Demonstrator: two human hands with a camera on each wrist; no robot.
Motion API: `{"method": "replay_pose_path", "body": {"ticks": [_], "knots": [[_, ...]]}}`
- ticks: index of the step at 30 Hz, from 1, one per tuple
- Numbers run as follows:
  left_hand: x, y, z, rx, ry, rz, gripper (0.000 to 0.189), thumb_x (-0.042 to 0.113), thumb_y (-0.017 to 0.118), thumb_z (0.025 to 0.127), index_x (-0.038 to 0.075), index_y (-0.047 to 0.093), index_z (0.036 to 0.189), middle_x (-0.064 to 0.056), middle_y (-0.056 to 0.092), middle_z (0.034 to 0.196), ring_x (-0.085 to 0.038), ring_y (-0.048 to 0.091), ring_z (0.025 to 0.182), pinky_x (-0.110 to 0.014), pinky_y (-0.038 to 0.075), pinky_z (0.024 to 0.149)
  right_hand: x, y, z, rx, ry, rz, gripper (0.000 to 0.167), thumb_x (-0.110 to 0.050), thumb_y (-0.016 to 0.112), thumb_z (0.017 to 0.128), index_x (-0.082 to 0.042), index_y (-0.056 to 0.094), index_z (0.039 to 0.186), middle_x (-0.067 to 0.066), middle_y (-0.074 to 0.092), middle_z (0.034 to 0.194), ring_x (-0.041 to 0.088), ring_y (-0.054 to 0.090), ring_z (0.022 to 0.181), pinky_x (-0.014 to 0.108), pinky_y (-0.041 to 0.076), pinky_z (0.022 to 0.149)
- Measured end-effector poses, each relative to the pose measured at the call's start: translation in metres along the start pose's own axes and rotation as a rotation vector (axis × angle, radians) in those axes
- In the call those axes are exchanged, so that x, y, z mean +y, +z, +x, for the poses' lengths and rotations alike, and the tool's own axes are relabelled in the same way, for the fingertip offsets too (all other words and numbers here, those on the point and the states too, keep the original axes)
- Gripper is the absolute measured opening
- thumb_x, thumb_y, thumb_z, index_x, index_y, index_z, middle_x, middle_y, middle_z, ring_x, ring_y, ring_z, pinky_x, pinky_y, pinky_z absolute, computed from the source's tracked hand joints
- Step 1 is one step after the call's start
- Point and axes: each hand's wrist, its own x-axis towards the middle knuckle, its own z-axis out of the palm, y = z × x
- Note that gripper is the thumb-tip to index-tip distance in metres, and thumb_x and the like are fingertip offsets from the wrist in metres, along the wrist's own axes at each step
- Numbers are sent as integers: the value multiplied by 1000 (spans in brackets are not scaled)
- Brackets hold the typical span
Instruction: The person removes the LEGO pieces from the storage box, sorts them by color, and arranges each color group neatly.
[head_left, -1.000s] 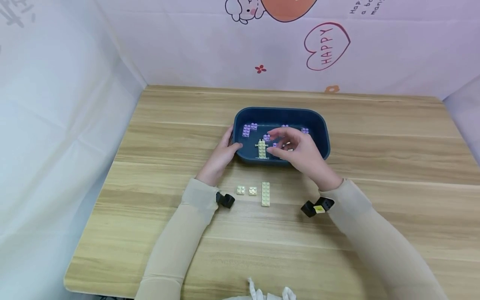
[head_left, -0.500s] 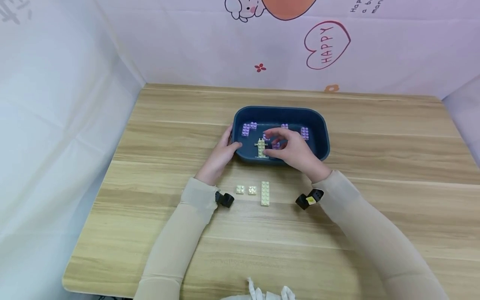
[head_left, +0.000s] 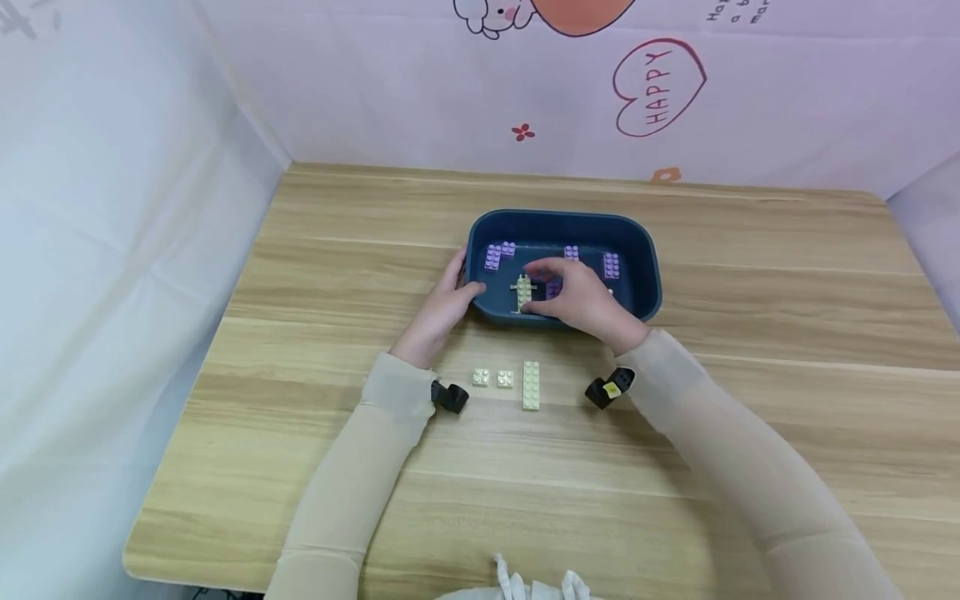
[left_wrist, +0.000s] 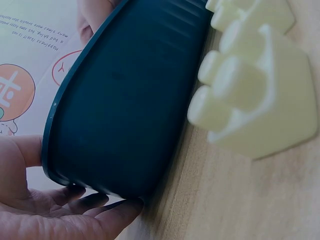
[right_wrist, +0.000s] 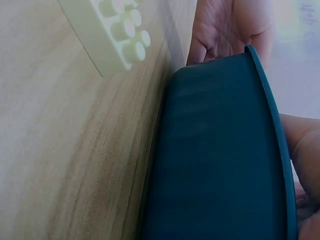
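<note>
My left hand (head_left: 442,308) grips the left end of a dark blue bin (head_left: 555,227), thumb over the rim and fingers around the outside. In the left wrist view the fingers (left_wrist: 120,215) touch the bin's end wall. My right hand (head_left: 581,296) reaches over the near rim into the bin. Its index finger and thumb stand curved at the two ends of a pale yellow brick piece (head_left: 523,292) with thin bars sticking out; I cannot tell whether they pinch it. A purple brick (head_left: 553,288) lies partly hidden beneath that hand.
More purple bricks (head_left: 492,257) lie at the bin's left, back and right (head_left: 611,265). Before the bin, on the wooden table (head_left: 337,292), are two small square pale yellow bricks (head_left: 481,377) and a long one (head_left: 531,385). A printed cloth (head_left: 390,92) hangs behind the table.
My right hand has moved left and slightly lower over the yellow piece, uncovering the purple brick at the bin's right. The left hand and the bin hold nearly still.
</note>
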Motion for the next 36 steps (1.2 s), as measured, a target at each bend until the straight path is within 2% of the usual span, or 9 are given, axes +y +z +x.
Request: {"method": "replay_pose_path", "body": {"ticks": [12,20,28,36], "knots": [[1,0,0,-4,-15,-21,68,8,47,99,30,16,156,7,14,163,-12,16,149,-32,21,120,-4,2,6,-16,-36,-95,58,-15,78,82,-5,54,134,16,55,130,31,52,116,46,47,99],[1,1,1,-2,-19,1,68,9,47,100,31,16,156,7,11,163,-12,14,149,-30,20,120,-5,1,10,-63,-55,-128,60,-13,78,81,-5,54,136,16,53,136,32,51,121,47,46,102],[2,0,0,-3,-17,-7,68,8,48,99,30,16,156,6,11,164,-13,14,149,-31,21,120,-8,-1,15,-112,10,-132,61,-12,77,82,-13,53,138,16,51,139,31,49,125,48,43,105],[2,-1,0,-12,-9,-12,69,8,48,99,28,15,156,6,10,164,-12,13,149,-31,21,120,-11,0,16,-125,34,-137,61,-11,77,82,-15,53,138,16,50,140,32,46,127,49,39,108]]}}
